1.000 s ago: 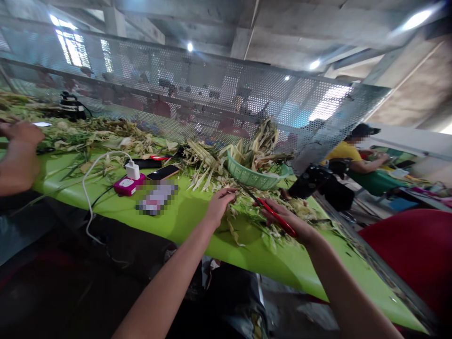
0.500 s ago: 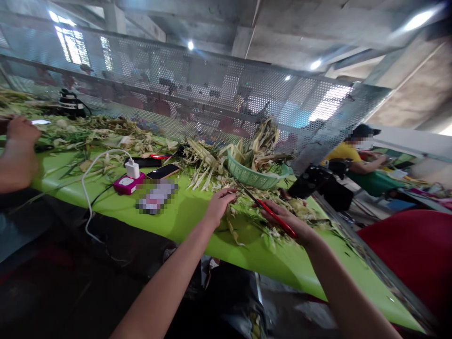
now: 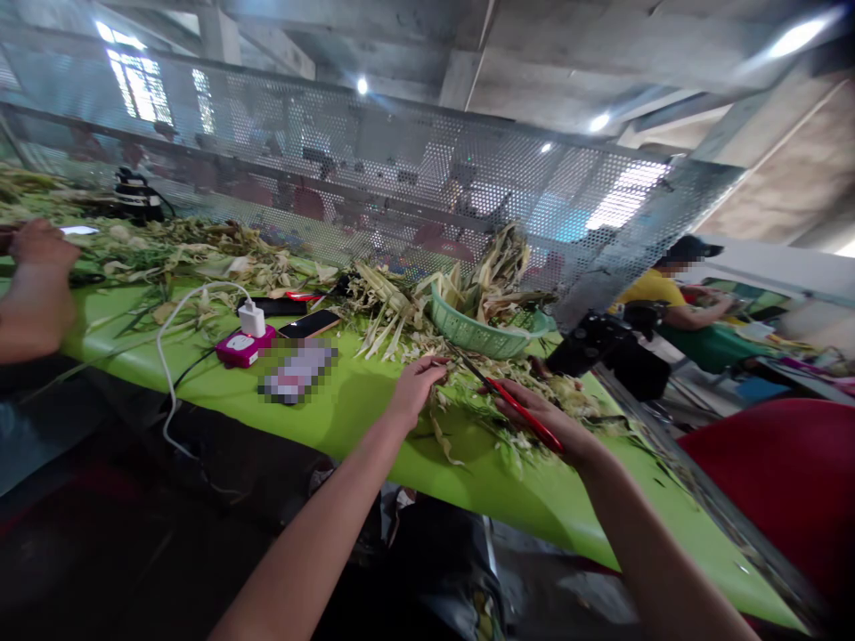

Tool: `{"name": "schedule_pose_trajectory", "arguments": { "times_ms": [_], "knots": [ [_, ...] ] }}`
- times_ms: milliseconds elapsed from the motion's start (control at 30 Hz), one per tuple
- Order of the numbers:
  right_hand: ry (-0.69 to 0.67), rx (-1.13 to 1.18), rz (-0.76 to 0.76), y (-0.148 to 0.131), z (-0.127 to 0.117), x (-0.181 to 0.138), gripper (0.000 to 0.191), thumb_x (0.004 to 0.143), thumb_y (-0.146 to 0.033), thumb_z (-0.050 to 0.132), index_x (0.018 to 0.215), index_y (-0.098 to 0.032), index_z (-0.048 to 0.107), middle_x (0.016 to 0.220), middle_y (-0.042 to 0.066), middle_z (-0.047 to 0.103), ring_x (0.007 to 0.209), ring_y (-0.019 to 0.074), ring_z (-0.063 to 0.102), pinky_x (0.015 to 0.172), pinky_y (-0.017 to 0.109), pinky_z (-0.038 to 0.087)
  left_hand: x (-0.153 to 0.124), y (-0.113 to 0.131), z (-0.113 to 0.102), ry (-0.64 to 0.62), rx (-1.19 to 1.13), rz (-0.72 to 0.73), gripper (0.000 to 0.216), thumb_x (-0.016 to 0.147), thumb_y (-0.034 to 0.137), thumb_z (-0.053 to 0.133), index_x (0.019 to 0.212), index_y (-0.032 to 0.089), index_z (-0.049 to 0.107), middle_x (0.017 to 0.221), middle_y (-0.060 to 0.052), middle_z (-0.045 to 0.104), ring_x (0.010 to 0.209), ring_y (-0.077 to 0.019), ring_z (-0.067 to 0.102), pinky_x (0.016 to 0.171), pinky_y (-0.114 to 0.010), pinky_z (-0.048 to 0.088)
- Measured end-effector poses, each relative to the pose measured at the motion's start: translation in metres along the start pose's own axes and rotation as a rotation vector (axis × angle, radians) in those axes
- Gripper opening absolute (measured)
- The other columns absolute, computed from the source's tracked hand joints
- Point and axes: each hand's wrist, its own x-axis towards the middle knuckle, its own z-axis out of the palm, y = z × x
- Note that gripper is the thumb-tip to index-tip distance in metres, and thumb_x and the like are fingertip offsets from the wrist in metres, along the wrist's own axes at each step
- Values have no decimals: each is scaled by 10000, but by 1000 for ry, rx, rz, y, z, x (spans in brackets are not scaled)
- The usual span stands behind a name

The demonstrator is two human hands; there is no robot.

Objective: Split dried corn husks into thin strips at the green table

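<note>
Over the green tabletop point(image 3: 321, 423), my right hand point(image 3: 554, 418) grips red-handled scissors point(image 3: 525, 414). Their dark blades point left toward my other hand. My left hand point(image 3: 415, 387) is closed in a pinch on a thin pale piece of dry husk, close to the blade tips but apart from them. Below these fingers a curled strip of husk point(image 3: 439, 438) trails down; I cannot tell whether it joins the pinched piece. Beyond both hands, a green plastic basket point(image 3: 477, 338) holds dry corn husks point(image 3: 500, 267). Cut scraps lie beneath the scissors.
Left of my hands are a phone point(image 3: 309, 324), a magenta power socket point(image 3: 246, 345) with a white charger point(image 3: 251, 316), and a blurred packet point(image 3: 297, 371). Behind stands a perforated metal screen point(image 3: 374, 178). A co-worker's hand point(image 3: 44, 245) shows at far left; a red chair point(image 3: 775, 472) is right.
</note>
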Motion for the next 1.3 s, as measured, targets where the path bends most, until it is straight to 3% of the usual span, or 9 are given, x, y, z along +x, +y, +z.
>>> {"name": "schedule_pose_trajectory", "arguments": {
  "times_ms": [267,367,500,700,833,933,1033,1133,1300],
  "knots": [
    [-60,31,-29,4,0,3,506,808,-618,593,1117,-232,701,1125,88,669,1064,307,593,948,416,460,-2,3,1,-10,10,-18,232,693,262,650,895,178,727,778,-28,658,778,-164,584,762,-291,421],
    [-77,21,-9,7,2,2,530,815,-612,582,1136,-204,684,835,55,658,794,232,616,713,341,507,0,1,0,-8,6,-4,229,693,263,654,894,179,727,779,-23,658,774,-158,581,766,-288,421],
    [-88,38,41,11,5,4,542,827,-591,563,1152,-168,660,609,-7,544,520,151,497,488,270,405,1,0,0,6,-10,-12,215,687,269,673,878,185,724,746,-13,649,737,-150,579,766,-293,427],
    [197,-292,17,32,1,22,413,748,-501,653,1047,-218,691,993,75,709,875,299,642,794,401,484,0,2,0,-1,-24,-13,223,685,273,705,885,174,721,748,-21,657,735,-153,599,779,-304,440],
    [231,-459,35,48,-2,29,499,751,-368,627,1233,-237,613,1132,83,690,968,320,642,828,417,476,-1,4,0,25,-4,-20,209,690,260,721,885,183,721,740,-20,664,720,-153,600,793,-317,450],
    [299,-516,1,45,2,31,406,777,-351,600,1158,-223,657,1125,108,684,982,313,631,838,411,466,-3,7,2,42,4,-52,178,695,224,727,869,187,714,755,-21,672,724,-153,606,799,-322,457],
    [398,-354,-72,29,19,36,283,828,-408,564,991,-230,713,1045,90,701,954,281,624,854,390,453,-3,8,3,44,-5,-43,152,695,198,731,841,175,696,756,-24,673,724,-147,609,794,-315,460],
    [351,155,-54,10,44,44,322,791,-489,627,920,-209,718,913,57,715,859,244,621,804,365,468,-2,6,3,38,9,-22,164,687,222,750,826,173,677,762,-26,675,735,-150,616,785,-311,462],
    [444,341,-51,1,74,52,404,760,-561,641,860,-171,679,776,41,674,721,190,589,693,322,480,1,0,1,4,12,-2,240,658,294,786,820,173,657,775,-20,675,755,-149,623,784,-300,465]
  ]
}}
